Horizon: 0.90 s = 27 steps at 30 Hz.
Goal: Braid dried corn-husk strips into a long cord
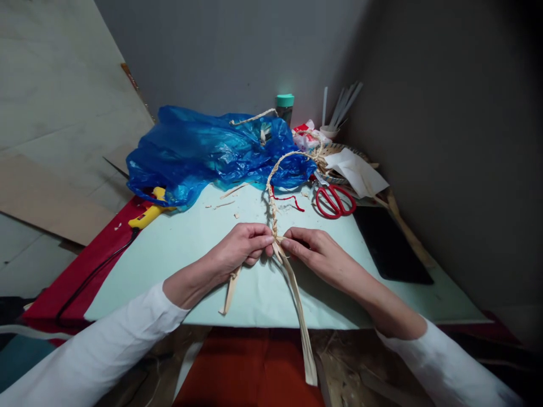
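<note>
A braided cord of pale dried plant strips (pixel 270 183) curves from the basket down to my two hands. My left hand (pixel 244 249) is closed, pinching a strip at the lower end of the braid. Opposite it, my right hand (pixel 314 249) pinches the strands at the same spot with thumb and forefinger. One long flat loose strip (pixel 299 305) hangs from between the hands past the table's front edge. A shorter strip (pixel 229 294) sticks out below my left hand. Beside the braid lies a red string (pixel 291 199).
Red-handled scissors (pixel 335 202) and a black tablet-like slab (pixel 392 243) lie at the right. Behind are a blue plastic bag (pixel 212 150), a green-lidded jar (pixel 285 107) and a woven basket (pixel 339 150) under white paper (pixel 356 171). A yellow glue gun (pixel 148 215) with a black cord lies left.
</note>
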{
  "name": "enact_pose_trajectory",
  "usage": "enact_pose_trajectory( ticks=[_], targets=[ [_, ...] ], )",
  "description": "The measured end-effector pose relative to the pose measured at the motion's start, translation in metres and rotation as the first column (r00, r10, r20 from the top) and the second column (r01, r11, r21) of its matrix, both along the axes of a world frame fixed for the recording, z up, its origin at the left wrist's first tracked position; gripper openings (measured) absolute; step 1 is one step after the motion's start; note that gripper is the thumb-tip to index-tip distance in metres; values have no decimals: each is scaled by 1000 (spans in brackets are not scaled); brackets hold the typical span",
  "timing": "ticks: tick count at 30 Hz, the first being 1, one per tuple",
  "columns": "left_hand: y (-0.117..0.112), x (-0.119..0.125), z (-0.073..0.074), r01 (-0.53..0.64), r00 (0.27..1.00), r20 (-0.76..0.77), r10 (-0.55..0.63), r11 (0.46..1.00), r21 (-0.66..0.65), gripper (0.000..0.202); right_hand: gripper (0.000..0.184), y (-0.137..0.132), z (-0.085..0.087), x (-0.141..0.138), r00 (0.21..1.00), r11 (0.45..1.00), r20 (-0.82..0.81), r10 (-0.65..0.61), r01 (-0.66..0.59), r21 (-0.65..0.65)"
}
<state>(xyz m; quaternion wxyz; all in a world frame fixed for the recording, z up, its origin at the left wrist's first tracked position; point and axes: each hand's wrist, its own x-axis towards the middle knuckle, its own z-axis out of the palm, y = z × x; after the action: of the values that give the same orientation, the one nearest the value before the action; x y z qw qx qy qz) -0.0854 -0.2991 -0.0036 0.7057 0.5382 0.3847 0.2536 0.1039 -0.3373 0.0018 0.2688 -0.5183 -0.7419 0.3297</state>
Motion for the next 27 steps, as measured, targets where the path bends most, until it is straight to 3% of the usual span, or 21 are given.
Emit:
enact_pose_trajectory(
  ticks=[3, 8, 12, 15, 18, 24, 25, 27],
  targets=[
    [-1, 4, -1, 4, 997, -78, 2, 997, 76, 17, 28, 2, 5, -1, 999, 999, 28, -25, 26, -27],
    [-8, 15, -7, -74, 975, -184, 125, 962, 262, 18, 28, -4, 19, -16, 972, 989, 183, -145, 145, 14],
    [-12, 17, -10, -151, 975, -131, 178, 969, 195, 13, 30, -14, 18, -34, 926, 980, 321, -200, 195, 48],
    [-14, 14, -7, -162, 983, -64, 171, 979, 128, 12, 29, -21, 12, -47, 814, 972, 531, -236, 198, 128],
    [-14, 10, -4, -157, 985, -45, 165, 978, 137, 19, 22, -26, 9, -58, 742, 970, 625, -243, 166, 180],
    [-10, 7, -3, -205, 979, -13, 206, 978, 25, 21, 21, -33, 23, -49, 807, 976, 575, -134, 8, 216],
    [-10, 7, -3, -194, 981, -3, 194, 981, 9, 22, 25, -32, 27, -42, 828, 972, 545, -134, 3, 234],
    [-10, 6, -1, -154, 988, 20, 154, 988, -9, 23, 31, -27, 33, -28, 851, 944, 462, -249, 108, 311]
  ],
)
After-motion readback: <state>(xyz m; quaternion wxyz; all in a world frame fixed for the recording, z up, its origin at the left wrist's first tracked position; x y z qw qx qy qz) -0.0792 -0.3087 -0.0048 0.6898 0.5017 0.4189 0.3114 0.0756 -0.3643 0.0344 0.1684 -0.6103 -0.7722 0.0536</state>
